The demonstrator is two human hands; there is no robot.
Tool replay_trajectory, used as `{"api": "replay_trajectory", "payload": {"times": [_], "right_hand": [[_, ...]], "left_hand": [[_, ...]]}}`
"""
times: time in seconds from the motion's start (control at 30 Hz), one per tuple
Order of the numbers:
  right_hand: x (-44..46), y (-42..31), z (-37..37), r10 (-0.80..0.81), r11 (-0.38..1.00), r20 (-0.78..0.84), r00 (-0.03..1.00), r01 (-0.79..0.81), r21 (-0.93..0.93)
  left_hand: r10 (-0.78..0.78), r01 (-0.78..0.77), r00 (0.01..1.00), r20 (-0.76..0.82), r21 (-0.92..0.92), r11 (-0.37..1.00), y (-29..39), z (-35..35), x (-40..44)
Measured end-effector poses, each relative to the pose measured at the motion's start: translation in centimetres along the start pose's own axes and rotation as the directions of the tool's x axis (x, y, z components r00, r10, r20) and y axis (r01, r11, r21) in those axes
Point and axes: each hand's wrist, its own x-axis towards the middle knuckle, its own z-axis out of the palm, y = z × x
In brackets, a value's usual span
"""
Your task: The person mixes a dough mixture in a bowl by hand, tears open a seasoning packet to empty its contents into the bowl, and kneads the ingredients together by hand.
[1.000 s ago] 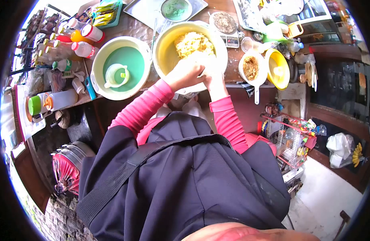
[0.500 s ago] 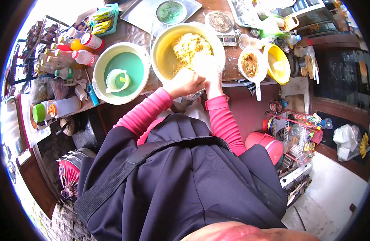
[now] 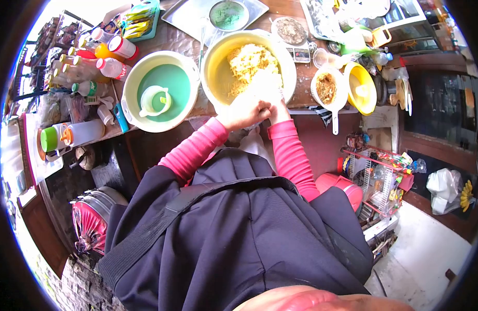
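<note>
At the near rim of a large cream basin (image 3: 212,85) my two hands meet. Thin yellowish shreds (image 3: 252,61) are heaped inside the basin. My left hand (image 3: 245,111) is closed, its fingers bunched against my right wrist; what they pinch, if anything, is too bright to make out. My right hand (image 3: 270,93) reaches over the rim at the near side of the shreds. Glare washes it out to white, so its fingers do not show. To the left stands a white basin (image 3: 129,98) of green liquid with a pale jug (image 3: 156,100) in it.
Right of the shreds are a kitchen scale (image 3: 300,55) bearing a container, a strainer (image 3: 338,103) with brown shreds, and a yellow bowl (image 3: 367,93). Bottles (image 3: 112,67) crowd the left side. Behind, a metal tray (image 3: 184,18) carries a bowl of green stuff (image 3: 228,15).
The whole view has shifted slightly, so the table things appear a little to the right. My left hand stays closed by my right wrist, both hands still at the basin's near rim.
</note>
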Motion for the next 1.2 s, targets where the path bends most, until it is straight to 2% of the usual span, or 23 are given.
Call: {"api": "replay_trajectory", "payload": {"times": [0.03,0.07,0.1,0.23,0.53,0.63,0.7,0.8,0.83,0.87,0.9,0.97,1.03,1.07,1.1,1.13,1.2], "right_hand": [[0.0,-0.1,-0.4,-0.052,0.988,0.059,0.997,0.06,-0.142],[0.1,-0.5,-0.2,-0.095,0.952,0.126,0.987,0.127,-0.277],[-0.2,-1.2,0.3,0.044,0.952,0.011,0.999,-0.038,-0.304],[0.0,-0.7,0.3,0.034,0.968,-0.004,0.999,-0.034,-0.25],[0.6,0.5,0.2,0.015,0.968,-0.04,0.999,-0.024,-0.25],[1.0,0.8,0.3,0.018,0.959,-0.058,0.998,-0.033,-0.28],[1.3,0.9,0.2,0.017,0.952,-0.063,0.998,-0.035,-0.303],[1.5,0.7,0.0,-0.003,0.924,-0.062,0.998,-0.021,-0.381],[1.6,0.5,-0.3,-0.019,0.906,-0.061,0.998,-0.009,-0.423],[1.9,0.3,-0.5,-0.044,0.876,-0.059,0.997,0.01,-0.482],[2.3,-0.1,-0.8,-0.085,0.834,-0.058,0.995,0.039,-0.55],[3.8,-0.7,-1.7,-0.186,0.688,-0.03,0.982,0.108,-0.718],[6.2,-0.6,-2.0,-0.24,0.47,0.058,0.969,0.169,-0.866],[7.3,-0.2,-2.0,-0.247,0.357,0.109,0.963,0.195,-0.914],[8.2,0.5,-1.8,-0.236,0.253,0.167,0.957,0.227,-0.941],[9.1,1.5,-1.3,-0.225,0.142,0.23,0.947,0.266,-0.954],[10.3,4.2,0.0,-0.22,-0.083,0.361,0.906,0.351,-0.933]], "left_hand": [[-0.003,0.003,1.0,-0.002,-0.003,1.0,0.2,0.3,-0.2],[-0.073,0.075,0.996,0.049,-0.057,0.996,0.3,0.6,-0.4],[-0.138,0.149,0.985,0.105,-0.106,0.983,0.4,0.7,-0.5],[-0.178,0.192,0.976,0.127,-0.113,0.975,0.4,0.7,-0.5],[-0.138,0.146,0.985,0.105,-0.073,0.987,0.1,1.1,-0.2],[-0.115,0.119,0.989,0.096,-0.036,0.992,0.2,1.2,-0.3],[-0.031,0.032,0.999,0.025,-0.032,0.999,0.1,1.4,-0.4],[0.011,-0.013,0.999,-0.033,-0.042,0.999,0.2,1.6,-0.1],[0.009,-0.01,0.999,-0.034,-0.043,0.999,0.2,1.5,-0.1],[-0.041,0.043,0.999,0.034,-0.071,0.997,0.7,0.8,0.1],[-0.087,0.097,0.991,0.103,-0.094,0.991,0.9,0.3,0.3],[-0.104,0.112,0.99,0.091,-0.087,0.99,0.8,0.2,-0.4],[-0.124,0.13,0.989,0.078,-0.08,0.988,0.2,0.2,-1.5],[-0.222,0.23,0.973,0.068,-0.159,0.96,-0.4,0.2,-2.4],[-0.318,0.324,0.946,0.065,-0.237,0.916,-1.2,0.2,-3.4],[-0.322,0.328,0.945,0.061,-0.236,0.915,-1.8,0.1,-4.3],[-0.324,0.312,0.941,-0.101,-0.116,0.943,-3.0,0.0,-6.2]]}}
